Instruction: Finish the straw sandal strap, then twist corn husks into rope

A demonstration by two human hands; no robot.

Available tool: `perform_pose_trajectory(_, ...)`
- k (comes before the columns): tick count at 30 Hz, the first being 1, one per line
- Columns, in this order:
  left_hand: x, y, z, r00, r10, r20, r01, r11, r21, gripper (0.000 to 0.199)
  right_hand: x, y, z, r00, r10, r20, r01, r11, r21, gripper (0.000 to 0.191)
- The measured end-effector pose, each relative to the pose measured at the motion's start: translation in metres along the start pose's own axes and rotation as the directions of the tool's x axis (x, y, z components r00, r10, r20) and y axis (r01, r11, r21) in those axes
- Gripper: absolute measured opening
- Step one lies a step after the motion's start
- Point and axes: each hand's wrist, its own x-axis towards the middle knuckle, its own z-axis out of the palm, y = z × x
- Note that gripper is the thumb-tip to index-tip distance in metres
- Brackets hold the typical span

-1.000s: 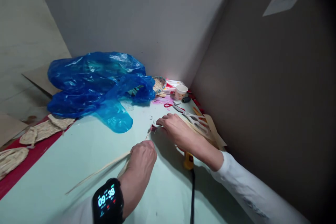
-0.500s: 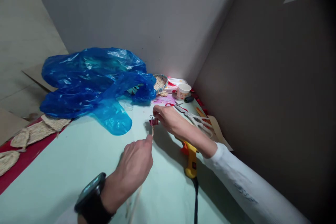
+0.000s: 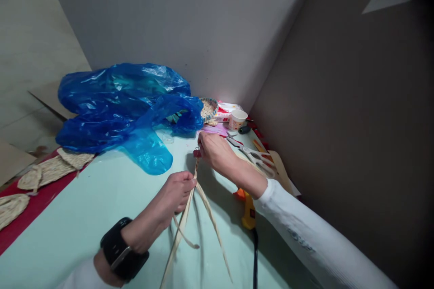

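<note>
My left hand (image 3: 176,190) pinches a short braid (image 3: 196,168) of pale straw-like strands where the plait ends. Below the fingers the loose strands (image 3: 210,213) fan out, hanging towards me. At the braid's top sits a small dark red binder clip (image 3: 197,153) with wire handles. My right hand (image 3: 217,150) is closed at the clip's right side, its fingertips on or by a wire handle. Part of the clip is hidden behind those fingers. Under my right forearm lies a yellow and orange glue gun (image 3: 249,212) with a black cord.
A crumpled blue plastic bag (image 3: 129,104) fills the back left of the pale table. Behind my right hand are a woven basket (image 3: 209,109), a paper cup (image 3: 238,118), a dark thread spool (image 3: 244,130) and scissors (image 3: 261,158). Braided straw pieces (image 3: 50,174) lie on red cloth at left.
My left hand has turned over, thumb side now showing, and the loose strands have come into view spread apart. The clip is slightly higher, my right hand still at it.
</note>
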Motion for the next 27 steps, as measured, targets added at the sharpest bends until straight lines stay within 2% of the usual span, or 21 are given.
perform_pose_trajectory(7, 0.001, -0.004, 0.001, 0.998, -0.06, 0.023, 0.061, 0.996, -0.06, 0.028, -0.006, -0.004, 0.018, 0.997, 0.002, 0.077, -0.002, 1.0, 0.006, 0.02)
perform_pose_trajectory(11, 0.0, -0.005, 0.0, 0.999, -0.05, 0.02, 0.051, 0.997, -0.05, 0.028, -0.018, -0.007, 0.013, 0.997, 0.014, 0.073, -0.02, 0.997, 0.076, 0.022)
perform_pose_trajectory(15, -0.002, -0.005, 0.001, 0.999, -0.033, 0.018, 0.033, 0.999, -0.032, 0.025, -0.042, -0.008, 0.004, 0.996, 0.08, 0.034, -0.085, 0.978, 0.188, 0.022)
perform_pose_trajectory(18, -0.003, -0.004, 0.001, 1.0, -0.017, 0.018, 0.017, 1.0, -0.011, 0.024, -0.065, -0.013, 0.006, 0.991, 0.103, 0.088, -0.126, 0.936, 0.328, 0.021)
perform_pose_trajectory(22, -0.004, -0.003, -0.001, 1.0, -0.001, 0.028, -0.001, 0.998, 0.061, 0.022, -0.087, -0.027, 0.02, 0.979, 0.035, 0.201, -0.141, 0.831, 0.538, 0.023)
perform_pose_trajectory(24, -0.004, -0.004, -0.003, 0.999, 0.012, 0.038, -0.016, 0.992, 0.123, 0.022, -0.091, -0.033, 0.028, 0.976, 0.033, 0.214, -0.157, 0.791, 0.592, 0.018)
perform_pose_trajectory(27, -0.003, -0.005, -0.006, 0.997, 0.073, 0.022, -0.076, 0.967, 0.245, 0.021, -0.093, -0.037, 0.034, 0.981, 0.101, 0.169, -0.184, 0.772, 0.608, 0.017)
